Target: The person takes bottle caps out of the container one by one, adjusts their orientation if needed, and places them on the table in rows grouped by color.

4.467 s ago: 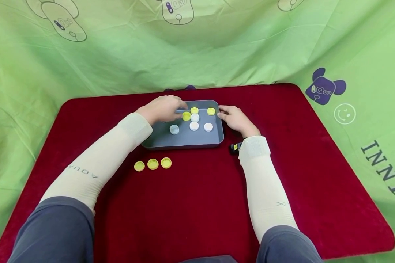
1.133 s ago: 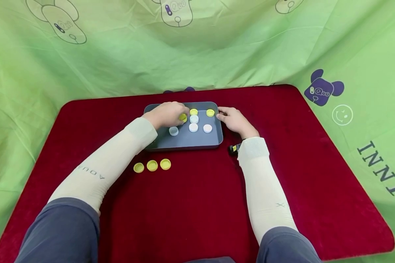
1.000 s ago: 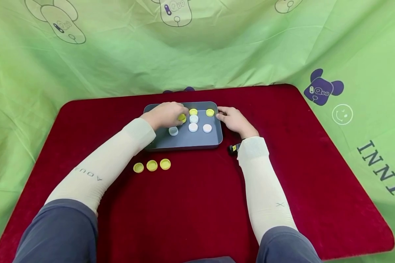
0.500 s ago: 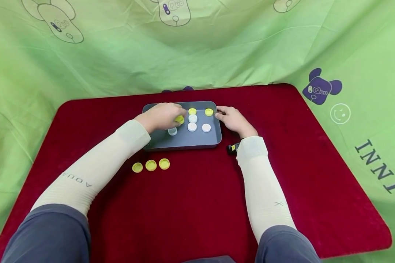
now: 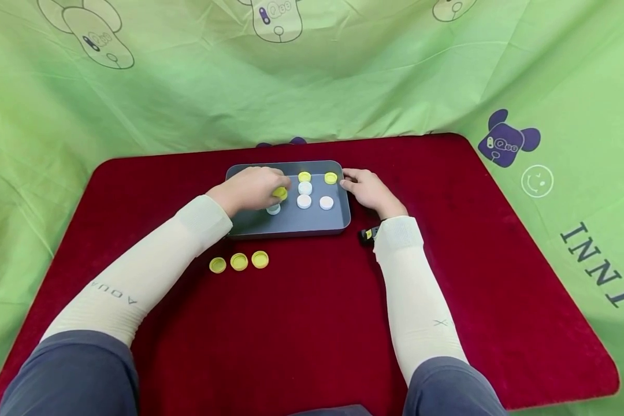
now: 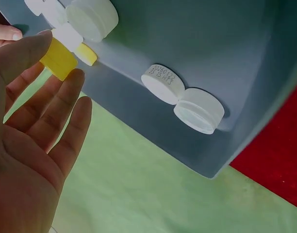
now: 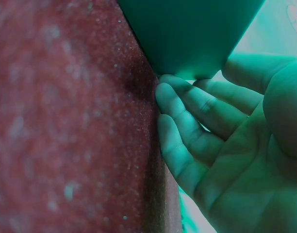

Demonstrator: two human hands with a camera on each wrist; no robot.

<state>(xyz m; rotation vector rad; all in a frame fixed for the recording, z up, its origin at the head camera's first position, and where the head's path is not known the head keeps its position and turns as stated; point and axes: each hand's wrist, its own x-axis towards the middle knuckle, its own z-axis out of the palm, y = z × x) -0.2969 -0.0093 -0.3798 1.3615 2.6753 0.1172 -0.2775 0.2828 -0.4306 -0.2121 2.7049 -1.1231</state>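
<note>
The left hand (image 5: 252,188) pinches a round yellow plastic cap (image 5: 280,193) between thumb and fingertips over the left half of a shallow grey rectangular tray (image 5: 312,222) with smooth walls and rounded corners; whether the cap touches the tray's floor I cannot tell. The right hand (image 5: 369,189), well apart from the left, has its fingers extended, the tips touching the tray's right wall near the far right corner. Inside, two yellow ridged caps (image 5: 330,178) sit by the far edge, with three round white plastic caps (image 5: 304,201) nearer the middle and right. The left wrist view shows two white caps (image 6: 199,110) touching, one printed on its side. Outside the near edge, toward its left corner, three shallow yellow caps (image 5: 239,262) line up hollow side up on velvety red cloth (image 5: 312,323).
</note>
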